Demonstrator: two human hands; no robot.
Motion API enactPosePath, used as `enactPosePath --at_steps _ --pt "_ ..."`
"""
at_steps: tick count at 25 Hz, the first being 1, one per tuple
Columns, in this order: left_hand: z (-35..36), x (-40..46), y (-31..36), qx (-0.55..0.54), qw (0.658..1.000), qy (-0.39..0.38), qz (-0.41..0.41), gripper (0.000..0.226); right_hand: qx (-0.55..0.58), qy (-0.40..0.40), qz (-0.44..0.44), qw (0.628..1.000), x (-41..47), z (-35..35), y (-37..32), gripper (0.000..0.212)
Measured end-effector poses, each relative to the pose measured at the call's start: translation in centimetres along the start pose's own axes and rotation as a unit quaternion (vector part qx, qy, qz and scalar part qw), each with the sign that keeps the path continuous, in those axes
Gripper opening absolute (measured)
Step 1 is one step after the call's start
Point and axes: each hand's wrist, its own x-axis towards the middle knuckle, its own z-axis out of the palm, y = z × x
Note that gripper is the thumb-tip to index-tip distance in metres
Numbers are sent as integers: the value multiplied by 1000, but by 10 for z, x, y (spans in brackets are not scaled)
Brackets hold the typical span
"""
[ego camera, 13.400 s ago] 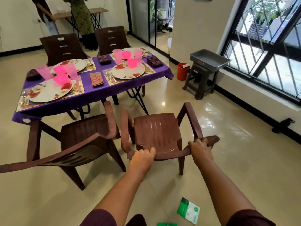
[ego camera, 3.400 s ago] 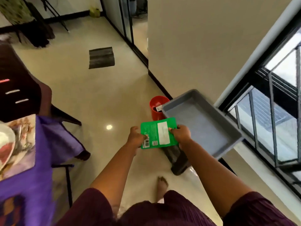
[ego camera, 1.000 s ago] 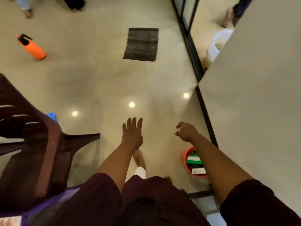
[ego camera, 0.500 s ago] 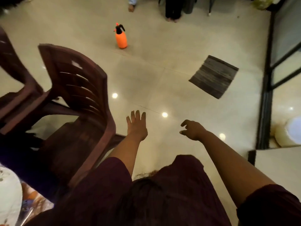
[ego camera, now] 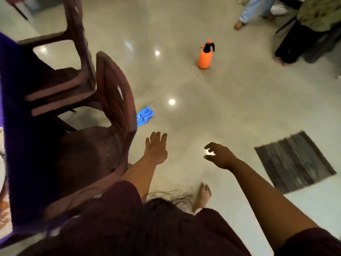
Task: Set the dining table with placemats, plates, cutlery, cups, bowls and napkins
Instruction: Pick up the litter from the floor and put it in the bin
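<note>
Both of your hands are free. Your left hand (ego camera: 156, 148), at lower centre of the frame, is spread flat with straight fingers and holds nothing. Your right hand (ego camera: 220, 156), just right of it, has loosely curled fingers around nothing.

The set surface (ego camera: 11, 126) with its purple cloth runs down the left edge of the frame. Only a sliver of a placemat (ego camera: 2, 215) shows at lower left, so you cannot check the plates, cups or napkins from here.

The near brown chair (ego camera: 103, 137) stands just left of your left hand. A second chair (ego camera: 70, 71) is tucked in above it.

The job looks close to finished, so the step is probably tidying the seating. Take the near chair by its back rail with both hands. Slide it squarely and slowly, so the legs do not catch the hanging cloth.

A blue packet (ego camera: 144, 116) lies on the floor just past the chair; step around it.
</note>
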Motion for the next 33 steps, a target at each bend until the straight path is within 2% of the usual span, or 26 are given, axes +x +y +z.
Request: enactPosePath --at_steps 3,7,11,14,18,19,23,26,28,33 --pt "-27 42 29 -71 995 57 -42 69 -26 -18 7 999 53 -65 16 40" --pt "-43 83 40 -111 988 67 -87 68 -14 -20 28 999 124 -127 3 38" --pt "-50 141 22 -172 964 51 -195 65 -43 -63 -42 996 214 -160 -49 38" --pt "-55 189 6 -204 949 35 -239 64 -71 -105 -80 989 276 -167 -89 46" --pt "-88 258 -37 -274 905 24 -324 61 -211 -232 -94 945 360 -191 -153 49" --pt "-99 275 -49 -283 895 30 -343 61 -229 -241 -98 938 382 -199 -170 47" --pt "-137 329 -97 -335 853 73 -393 58 -171 -190 -93 962 458 -227 -238 39" --pt "-141 353 -123 -368 825 84 -420 57 -190 -209 -85 956 514 -224 -280 35" --pt "-127 367 -136 -398 793 82 -453 56 -219 -216 -106 946 550 -208 -303 34" --pt "-47 420 -154 -549 624 72 -551 53 -295 -285 -172 896 643 -114 -330 26"
